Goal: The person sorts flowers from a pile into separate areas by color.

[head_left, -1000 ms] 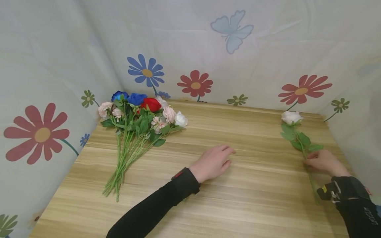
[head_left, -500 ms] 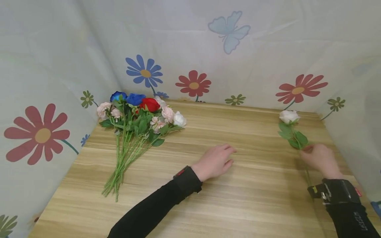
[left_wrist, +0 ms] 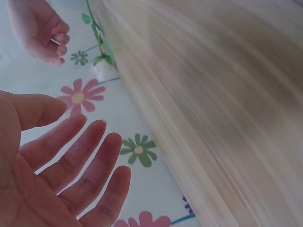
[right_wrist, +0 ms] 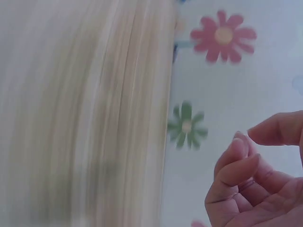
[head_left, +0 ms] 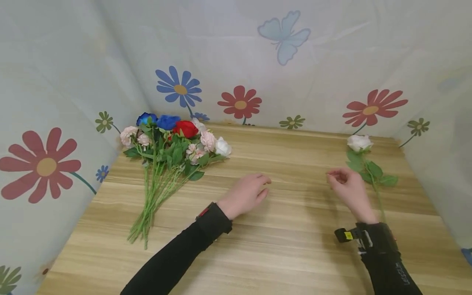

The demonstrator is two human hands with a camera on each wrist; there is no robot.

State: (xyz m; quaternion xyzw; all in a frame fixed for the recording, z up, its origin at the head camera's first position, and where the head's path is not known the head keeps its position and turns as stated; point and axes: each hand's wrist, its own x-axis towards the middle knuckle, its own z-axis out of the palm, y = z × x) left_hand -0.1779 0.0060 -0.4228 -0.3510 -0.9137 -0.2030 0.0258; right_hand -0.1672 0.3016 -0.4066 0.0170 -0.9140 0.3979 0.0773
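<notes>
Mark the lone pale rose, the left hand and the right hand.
Lone pale rose (head_left: 359,143): head view, on its bloom.
Left hand (head_left: 241,195): head view, middle of its back.
Right hand (head_left: 349,189): head view, middle of the hand.

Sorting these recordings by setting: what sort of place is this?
Probably a staged recording booth: a wood-grain tabletop, patterned sheeting behind and beside it, and artificial-looking flowers on top.

One bouquet (head_left: 178,155), lone rose (head_left: 359,143), two hands (head_left: 241,195) (head_left: 351,191)
</notes>
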